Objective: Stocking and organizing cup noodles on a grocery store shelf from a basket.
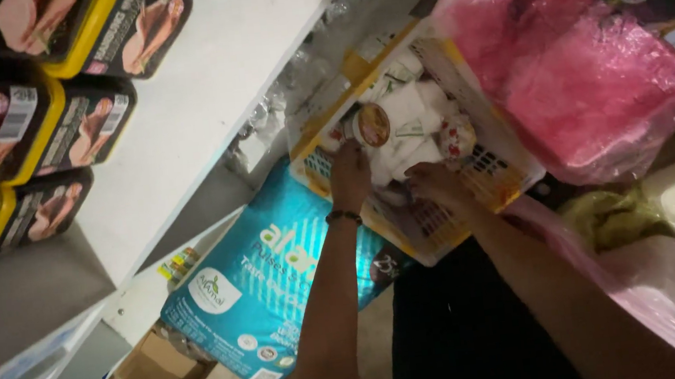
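Down low, both hands reaching into a yellow-and-white plastic basket point(494, 185) packed w/ small white packets point(410, 123). Left hand point(349, 176) resting on the basket's near-left part, fingers curled downward among the packets, just below a small round tub point(372, 124) w/ a brownish lid; touching the tub or not — cannot tell. Left grip looking narrow, fingers bunched, but what's inside it staying hidden. Dark bead bracelet point(344, 216) sitting on the left wrist. Right hand point(435, 183) lying near the basket's front edge, fingers bent onto the packets and mesh floor; grip state too blurred to tell, nothing clearly held. Basket sitting tilted, wedged betw. a teal sack point(268, 284) on its left and a pink plastic bag point(576, 72) on its right. Sack leaning against a white shelf point(201, 87), shelf carrying black-and-yellow tins point(55, 127) w/ meat pics at upper left. Cardboard boxes point(152, 376) lying on the floor below the sack. Pale yellowish bags point(673, 204) bulging at far right.
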